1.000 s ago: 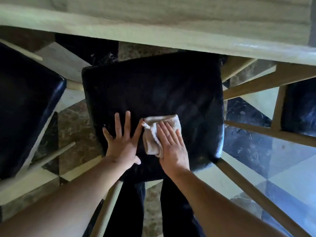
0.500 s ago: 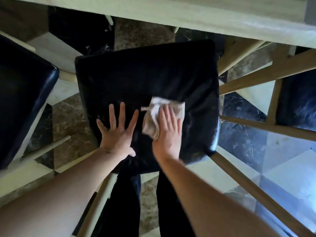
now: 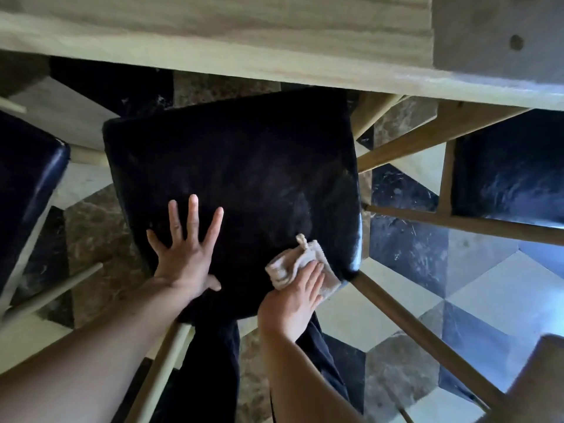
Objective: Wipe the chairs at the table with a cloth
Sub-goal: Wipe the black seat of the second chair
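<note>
A chair with a black padded seat [image 3: 244, 172] and light wooden legs stands below me, its far edge tucked under the wooden table [image 3: 274, 32]. My left hand [image 3: 186, 251] lies flat on the seat's near left part, fingers spread. My right hand [image 3: 293, 297] presses a crumpled beige cloth [image 3: 305, 264] onto the seat's near right corner. The fingers cover part of the cloth.
Another black-seated chair [image 3: 27, 184] stands at the left, and a third black seat [image 3: 512, 172] at the right behind wooden rails [image 3: 457, 221]. A wooden leg [image 3: 427, 337] slants to the lower right. The floor is marble tile in dark and pale patterns. My dark trouser legs show below the seat.
My right hand has slid the cloth from the seat's middle toward the near right corner. The left hand stays flat on the seat.
</note>
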`<state>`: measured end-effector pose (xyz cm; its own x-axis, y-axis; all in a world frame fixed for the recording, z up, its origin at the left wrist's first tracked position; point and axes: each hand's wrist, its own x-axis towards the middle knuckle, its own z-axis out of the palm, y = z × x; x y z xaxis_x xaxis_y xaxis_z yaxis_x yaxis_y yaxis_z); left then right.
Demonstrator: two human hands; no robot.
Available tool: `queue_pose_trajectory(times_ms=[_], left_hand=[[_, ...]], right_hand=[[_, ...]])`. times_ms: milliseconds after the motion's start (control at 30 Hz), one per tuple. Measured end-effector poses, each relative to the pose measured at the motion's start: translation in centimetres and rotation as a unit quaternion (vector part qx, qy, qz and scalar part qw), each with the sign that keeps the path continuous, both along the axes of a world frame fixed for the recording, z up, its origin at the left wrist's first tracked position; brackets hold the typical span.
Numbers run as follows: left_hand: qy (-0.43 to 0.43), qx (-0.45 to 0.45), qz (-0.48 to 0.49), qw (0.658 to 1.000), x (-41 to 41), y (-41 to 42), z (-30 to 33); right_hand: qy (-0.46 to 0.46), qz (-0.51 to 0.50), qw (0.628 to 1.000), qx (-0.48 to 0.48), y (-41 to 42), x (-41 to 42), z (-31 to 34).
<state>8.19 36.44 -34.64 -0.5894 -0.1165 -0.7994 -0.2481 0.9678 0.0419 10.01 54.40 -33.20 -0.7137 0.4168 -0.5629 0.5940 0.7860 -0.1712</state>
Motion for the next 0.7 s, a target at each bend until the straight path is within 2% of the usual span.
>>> queue_pose_trajectory(times_ms=[67,167,267,333,400,533,633,700], left_hand=[[0.0,0.003,0.008,1.0,0.0,-0.1,-0.2],[-0.001,0.006,0.014,1.0,0.1,-0.2,-0.7],[0.005,0.013,0.021,1.0,0.0,-0.1,-1.0],[0.012,0.013,0.022,1.0,0.1,-0.1,-1.1],[0.019,0.015,0.019,1.0,0.4,-0.2,-1.1],[0.047,0.018,0.01,0.999,0.5,0.0,-1.1],[0.047,0.022,-0.001,0.999,0.4,-0.1,-0.5],[0.053,0.045,-0.002,0.998,0.5,-0.7,0.3]], right_hand=[[0.043,-0.066,0.997,0.018,2.3,-2.5,-0.5],[0.131,-0.107,0.985,0.032,3.7,-5.7,-0.9],[0.081,-0.183,0.978,0.058,2.6,-7.5,-1.7],[0.064,-0.199,0.976,0.062,1.7,-8.7,-2.0],[0.103,-0.144,0.983,0.049,0.7,-10.6,-2.2],[0.149,0.052,0.987,0.035,-2.6,-16.8,-2.6],[0.163,0.204,0.965,0.02,-6.8,-21.1,-2.9],[0.172,0.317,0.932,-0.032,-10.4,-22.6,-2.9]])
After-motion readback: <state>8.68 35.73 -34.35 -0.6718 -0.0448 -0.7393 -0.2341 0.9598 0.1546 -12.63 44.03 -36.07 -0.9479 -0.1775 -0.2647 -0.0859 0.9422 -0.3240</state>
